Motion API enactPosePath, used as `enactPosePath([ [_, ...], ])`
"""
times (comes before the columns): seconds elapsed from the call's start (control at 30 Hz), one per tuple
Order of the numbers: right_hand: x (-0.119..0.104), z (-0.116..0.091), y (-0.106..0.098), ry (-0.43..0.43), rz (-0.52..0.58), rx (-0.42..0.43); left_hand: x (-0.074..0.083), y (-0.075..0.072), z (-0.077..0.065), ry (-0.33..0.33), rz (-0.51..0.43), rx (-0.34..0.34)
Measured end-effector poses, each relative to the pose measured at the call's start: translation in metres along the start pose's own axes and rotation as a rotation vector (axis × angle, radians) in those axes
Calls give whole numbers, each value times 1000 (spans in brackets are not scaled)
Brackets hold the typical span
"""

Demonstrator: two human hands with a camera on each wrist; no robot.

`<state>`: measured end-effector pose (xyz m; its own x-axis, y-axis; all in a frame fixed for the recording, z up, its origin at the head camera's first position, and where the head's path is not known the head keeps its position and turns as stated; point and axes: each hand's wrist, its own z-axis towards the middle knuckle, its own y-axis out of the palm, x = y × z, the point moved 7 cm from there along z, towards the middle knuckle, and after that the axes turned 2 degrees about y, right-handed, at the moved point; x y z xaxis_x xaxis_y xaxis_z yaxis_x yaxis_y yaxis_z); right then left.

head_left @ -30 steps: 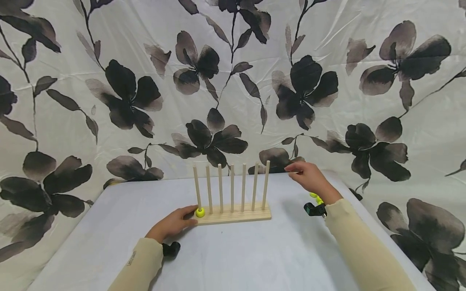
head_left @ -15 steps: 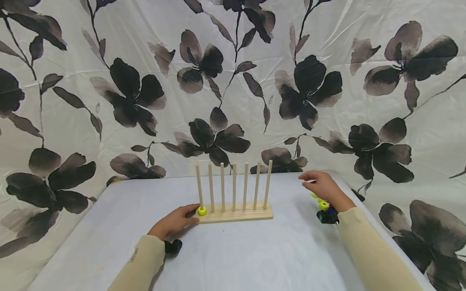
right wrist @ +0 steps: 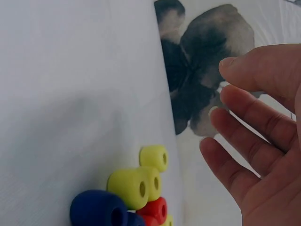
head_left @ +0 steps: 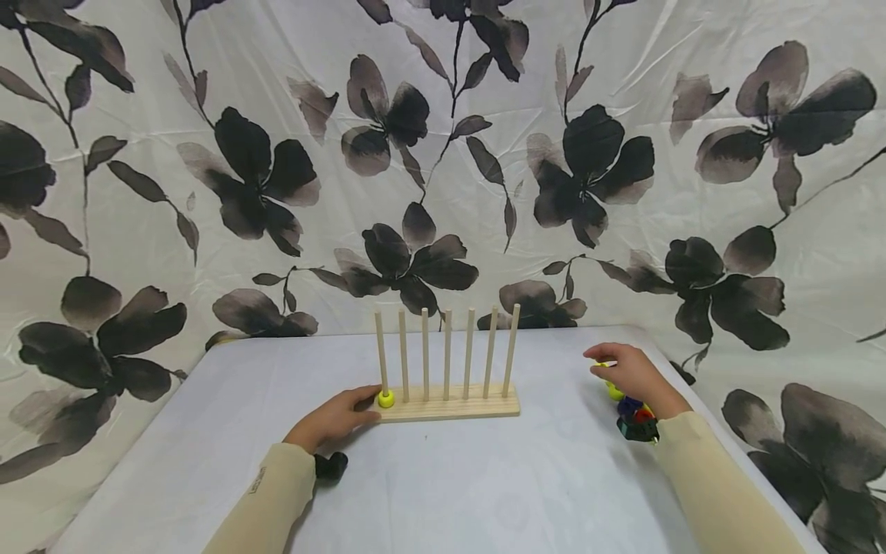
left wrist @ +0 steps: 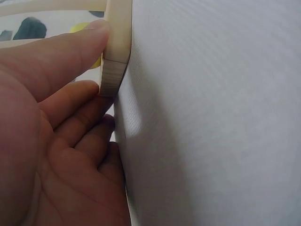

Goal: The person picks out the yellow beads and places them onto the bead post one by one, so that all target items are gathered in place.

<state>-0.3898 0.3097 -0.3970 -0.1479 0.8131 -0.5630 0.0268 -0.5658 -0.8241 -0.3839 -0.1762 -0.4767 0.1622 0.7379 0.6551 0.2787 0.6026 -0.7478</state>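
A wooden peg board [head_left: 450, 410] stands on the white table, with a row of several upright pegs. One yellow bead [head_left: 385, 399] sits at the foot of its leftmost peg. My left hand [head_left: 332, 419] grips the left end of the board, and in the left wrist view the thumb [left wrist: 70, 54] lies along the wood. Over a group of beads at the right, my right hand [head_left: 633, 375] hovers with spread, relaxed fingers and nothing in them. That group includes yellow beads [right wrist: 129, 188], a blue bead [right wrist: 98, 208] and a red bead [right wrist: 157, 210], partly hidden by the hand in the head view.
The table [head_left: 443, 492] ends at the back against a hanging cloth [head_left: 291, 169] printed with dark flowers. Its right edge runs close beside the bead group. A black wrist camera [head_left: 332, 467] is worn on the left wrist, another on the right.
My right hand has moved right and down, away from the pegs to above the beads. My left hand stays on the board's end. More beads show below the right wrist.
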Motion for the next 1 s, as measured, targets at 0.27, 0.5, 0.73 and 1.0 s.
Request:
enactPosePath([
  [0.27, 19, -4, 6, 91, 8, -22, 0, 0, 1, 12, 5, 4],
  [0.5, 31, -7, 9, 114, -22, -24, 0, 0, -1, -1, -2, 8],
  [0.73, 43, -11, 13, 167, -48, -37, 2, -1, -2, -1, -12, 9],
  [1.0, 51, -12, 17, 225, -89, -72, -1, 1, 0, -18, -2, 5],
])
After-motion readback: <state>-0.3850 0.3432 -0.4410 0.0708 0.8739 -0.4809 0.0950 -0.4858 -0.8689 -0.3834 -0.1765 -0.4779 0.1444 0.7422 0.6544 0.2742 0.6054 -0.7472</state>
